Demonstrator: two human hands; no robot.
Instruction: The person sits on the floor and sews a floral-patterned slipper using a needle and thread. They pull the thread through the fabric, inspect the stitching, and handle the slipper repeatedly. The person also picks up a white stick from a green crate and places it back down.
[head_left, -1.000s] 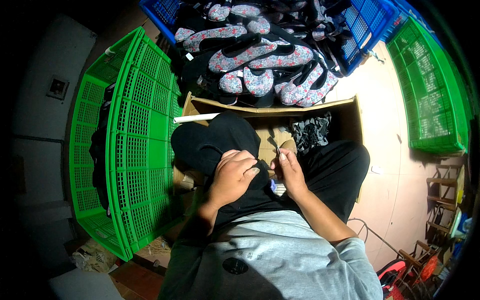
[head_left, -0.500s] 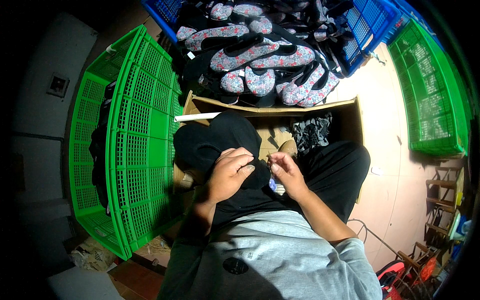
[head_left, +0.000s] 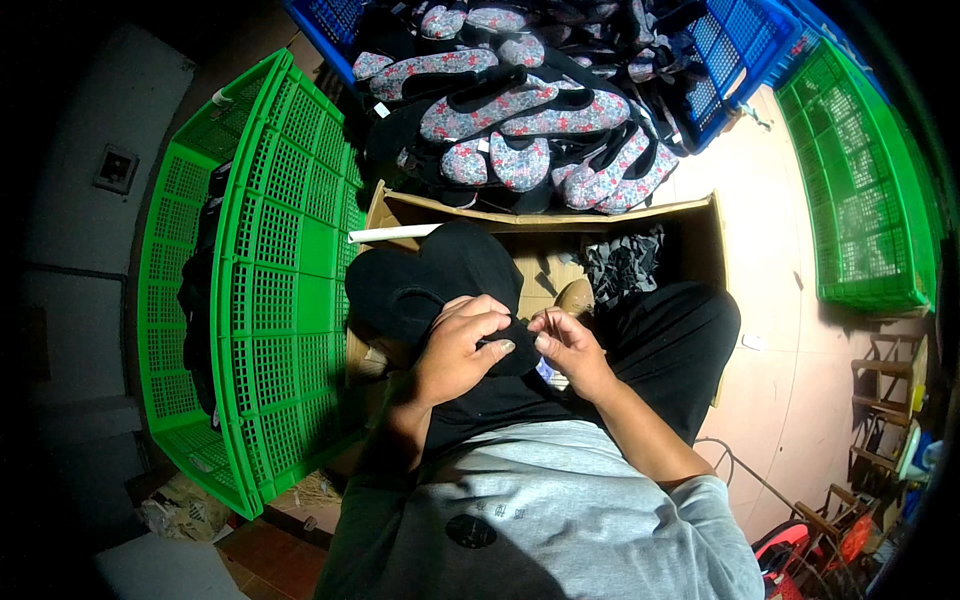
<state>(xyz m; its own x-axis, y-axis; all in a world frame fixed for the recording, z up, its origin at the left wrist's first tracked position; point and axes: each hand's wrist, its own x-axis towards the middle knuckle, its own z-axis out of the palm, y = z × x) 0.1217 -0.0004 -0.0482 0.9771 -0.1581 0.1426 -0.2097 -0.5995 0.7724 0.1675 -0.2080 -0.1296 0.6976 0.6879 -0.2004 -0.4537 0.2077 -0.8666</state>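
Over my lap, a small black fabric piece (head_left: 514, 352) lies between both hands. My left hand (head_left: 460, 345) is closed on its left side, thumb and fingers bent over the cloth. At its right edge my right hand (head_left: 572, 352) pinches with fingertips and thumb; anything thin between them is too small to make out. Black cloth with a curved outline (head_left: 405, 290) covers my left knee, and it blends with my black trousers (head_left: 675, 335). Ahead lies a heap of flower-patterned fabric shoes (head_left: 565, 112) with black linings.
Between my knees and the shoes stands an open cardboard box (head_left: 590, 214) holding dark scraps (head_left: 625, 262). A tall green crate (head_left: 300, 250) is at my left, another green crate (head_left: 860, 190) at far right. A blue crate (head_left: 735, 60) holds the shoes. A wooden rack (head_left: 885, 395) stands at right.
My right hand has moved slightly left, bringing its fingertips from beside the black fabric piece onto its edge. My left hand stays almost in place, still gripping the cloth.
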